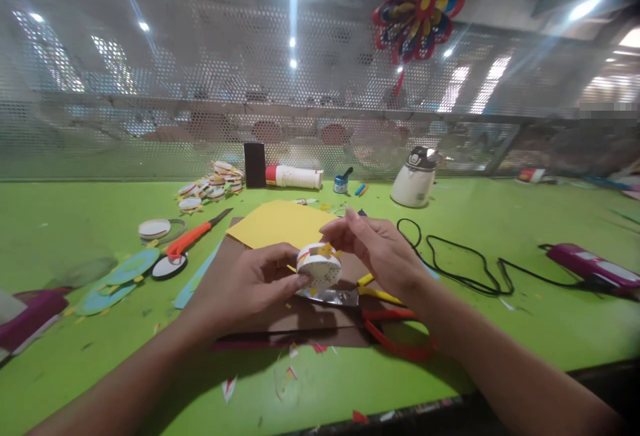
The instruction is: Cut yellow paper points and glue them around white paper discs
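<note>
My left hand (pixel 250 283) grips a cut-off paper cup base (pixel 320 275), a shallow white disc with its flat side towards me and small yellow paper pieces on its rim. Just to the right, my right hand (pixel 377 249) is raised with fingers curled and drawn together; anything between the fingertips is too small to make out. Beneath both hands are orange-handled scissors (pixel 395 336), their metal blade partly covered, and a yellow-handled tool (pixel 380 291). Under these lie a yellow sheet (pixel 275 223) and brown card (pixel 280 319).
Similar cup bases (pixel 215 186) are heaped at the back left, near a phone (pixel 255 165) and stacked paper cups (pixel 295 177). Orange-handled scissors (pixel 190 239) lie left. A blue jar (pixel 341 184), a white jug (pixel 414 183) and a black cord (pixel 465 266) are beyond.
</note>
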Demonstrator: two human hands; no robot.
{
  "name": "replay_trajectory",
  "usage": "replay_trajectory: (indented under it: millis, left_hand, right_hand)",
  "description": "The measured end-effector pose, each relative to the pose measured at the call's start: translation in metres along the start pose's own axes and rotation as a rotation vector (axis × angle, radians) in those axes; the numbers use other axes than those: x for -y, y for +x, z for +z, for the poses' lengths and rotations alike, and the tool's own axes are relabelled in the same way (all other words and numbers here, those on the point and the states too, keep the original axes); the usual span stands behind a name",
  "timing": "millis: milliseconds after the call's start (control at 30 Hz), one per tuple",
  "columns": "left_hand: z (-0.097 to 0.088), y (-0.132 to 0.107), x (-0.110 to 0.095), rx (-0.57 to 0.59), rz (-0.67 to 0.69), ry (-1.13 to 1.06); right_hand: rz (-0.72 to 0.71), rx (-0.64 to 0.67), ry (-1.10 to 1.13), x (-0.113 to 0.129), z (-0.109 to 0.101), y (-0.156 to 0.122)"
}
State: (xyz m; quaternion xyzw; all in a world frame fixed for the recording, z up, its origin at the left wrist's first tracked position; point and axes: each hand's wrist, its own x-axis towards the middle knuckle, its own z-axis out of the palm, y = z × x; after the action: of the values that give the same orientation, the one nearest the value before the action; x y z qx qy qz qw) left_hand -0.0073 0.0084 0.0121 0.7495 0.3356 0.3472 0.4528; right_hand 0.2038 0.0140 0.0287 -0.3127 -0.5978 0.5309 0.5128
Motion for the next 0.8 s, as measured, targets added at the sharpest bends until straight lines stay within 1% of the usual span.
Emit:
replay_trajectory:
  millis: [67, 133, 200, 267, 333, 400, 467, 567, 633, 800]
  left_hand:
    - [-0.002, 0.000, -0.002, -0.022, -0.021, -0.050]
    - [-0.004, 0.000, -0.005, -0.061, -0.036, -0.063]
    - [-0.005, -0.001, -0.008, -0.131, -0.045, -0.079]
    - [-0.006, -0.001, -0.009, -0.215, -0.041, -0.113]
    - [-0.006, 0.000, -0.008, -0.284, -0.024, -0.169]
    - [-0.006, 0.001, -0.005, -0.321, -0.027, -0.254]
    - [-0.005, 0.002, -0.001, -0.320, -0.074, -0.371]
    - [-0.004, 0.003, 0.001, -0.259, -0.182, -0.577]
    - [-0.003, 0.005, 0.001, -0.236, -0.229, -0.680]
    - [-0.001, 0.008, 0.000, -0.241, -0.278, -0.768]
  right_hand:
    - [0.058, 0.008, 0.073, -0.004, 0.000, 0.002]
    - [0.137, 0.047, 0.142, -0.007, 0.001, 0.004]
    - [0.204, 0.108, 0.203, -0.008, 0.002, 0.004]
    - [0.234, 0.149, 0.245, -0.009, 0.004, 0.004]
    - [0.257, 0.160, 0.252, -0.011, 0.007, 0.002]
    - [0.280, 0.155, 0.207, -0.014, 0.012, -0.001]
    - [0.294, 0.135, 0.146, -0.017, 0.017, -0.003]
    - [0.297, 0.066, 0.095, -0.022, 0.019, -0.006]
    - [0.302, 0.045, 0.083, -0.025, 0.018, -0.006]
    - [0.317, 0.057, 0.092, -0.024, 0.016, -0.006]
